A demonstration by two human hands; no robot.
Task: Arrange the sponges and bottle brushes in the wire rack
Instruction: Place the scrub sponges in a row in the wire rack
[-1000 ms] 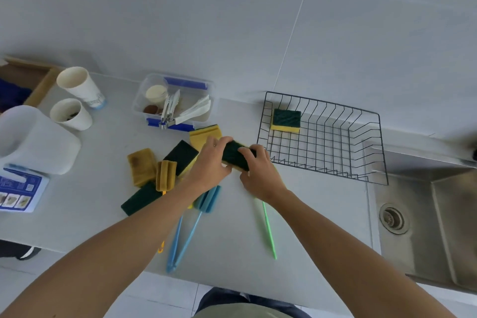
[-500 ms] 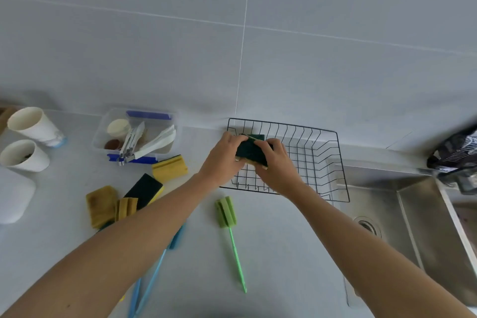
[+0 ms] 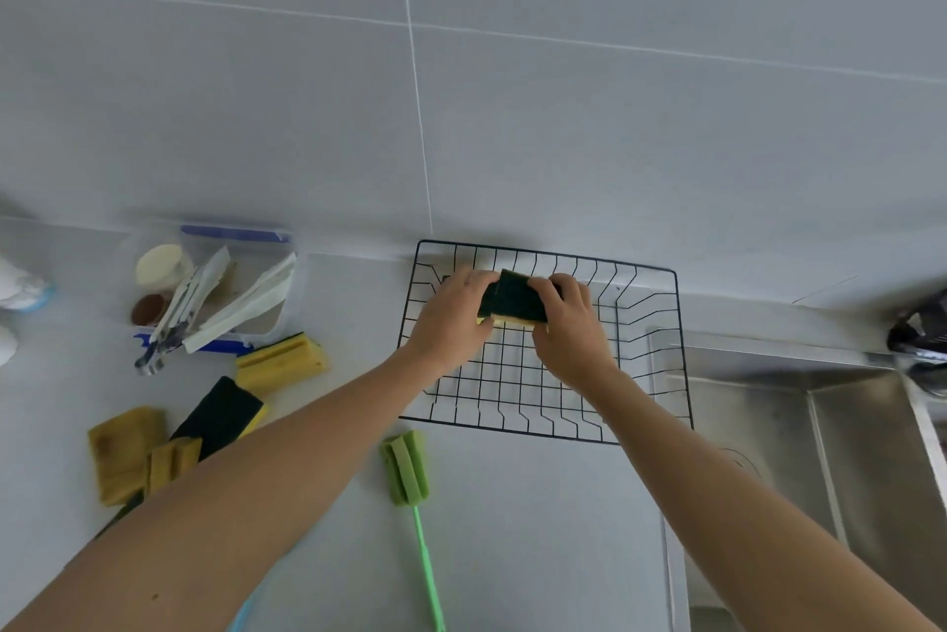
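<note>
1. While both hands reach into the wire rack, held between them: green-topped sponge, yellow underside showing at its near edge, over the rack's far-left part.
2. Left hand: fingers curled together over the sponge's left end, clamped on it.
3. Right hand: fingers closed on the sponge's right end, thumb side toward the middle.
4. Cannot tell whether the sponge rests on the rack floor, or whether a second sponge lies under it; a dark seam runs across the green top.
5. Rack sits on the grey counter, against the tiled wall, just beside the steel sink.
6. Green bottle brush on the counter near the rack's front-left corner, head toward the rack, handle running to the lower edge of view.
7. Loose sponges well left of the rack: yellow sponge, dark green sponge, brownish sponge, small yellow piece touching the last two.
8. Clear plastic tub with blue clips beside the wall, holding utensils and small round items.
</note>
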